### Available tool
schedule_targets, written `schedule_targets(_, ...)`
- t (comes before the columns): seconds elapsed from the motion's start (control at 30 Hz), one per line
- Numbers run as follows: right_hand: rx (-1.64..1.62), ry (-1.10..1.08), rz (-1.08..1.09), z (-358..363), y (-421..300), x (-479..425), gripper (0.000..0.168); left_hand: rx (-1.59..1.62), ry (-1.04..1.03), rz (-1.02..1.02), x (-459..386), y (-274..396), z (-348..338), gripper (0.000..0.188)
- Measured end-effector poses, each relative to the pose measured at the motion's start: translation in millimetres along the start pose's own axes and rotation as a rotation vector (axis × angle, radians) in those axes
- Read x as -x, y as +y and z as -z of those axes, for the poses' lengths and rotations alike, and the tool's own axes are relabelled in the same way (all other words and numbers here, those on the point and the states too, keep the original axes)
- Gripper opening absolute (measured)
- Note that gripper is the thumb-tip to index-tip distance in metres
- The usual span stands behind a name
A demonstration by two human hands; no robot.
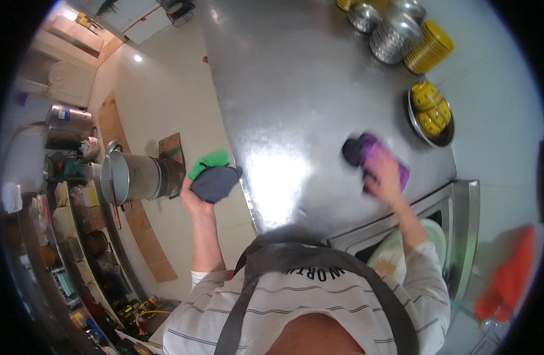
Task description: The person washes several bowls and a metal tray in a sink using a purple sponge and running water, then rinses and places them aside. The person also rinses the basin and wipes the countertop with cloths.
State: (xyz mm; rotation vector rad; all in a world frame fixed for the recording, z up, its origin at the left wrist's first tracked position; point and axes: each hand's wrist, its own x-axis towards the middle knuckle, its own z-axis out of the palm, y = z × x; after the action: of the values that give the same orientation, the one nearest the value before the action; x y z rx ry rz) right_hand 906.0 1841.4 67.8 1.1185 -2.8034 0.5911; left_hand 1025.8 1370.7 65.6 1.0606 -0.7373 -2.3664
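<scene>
In the head view, a stainless steel countertop (272, 88) stretches away in front of me. My left hand (197, 195) is raised beside its left edge, closed around a dark grey cloth (215, 183) and a green cloth (209, 162). Over the right part of the counter, my right hand (384, 175) grips a purple cloth (401, 175) and is blurred. A dark piece (352, 151), possibly part of the same bundle, shows beyond its fingers. Whether the purple cloth touches the metal I cannot tell.
A metal bowl (449, 135) holding yellow patterned bowls (429, 108) stands by the wall. Farther back are shiny metal containers (394, 40) and stacked yellow dishes (429, 49). A sink (462, 213) lies near right. Left of the counter stand a large pot (141, 176) and crowded shelves (83, 239).
</scene>
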Motion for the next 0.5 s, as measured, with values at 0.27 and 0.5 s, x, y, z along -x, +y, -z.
schedule_targets(0.27,0.080,0.370,-0.043,-71,-36,-107,0.051,0.058,-0.134,0.028,16,13,-42,0.029)
schedule_targets(0.5,-0.433,-0.088,0.394,-107,-193,-10,0.056,-0.213,-0.396,-0.165,28,-38,-106,0.040)
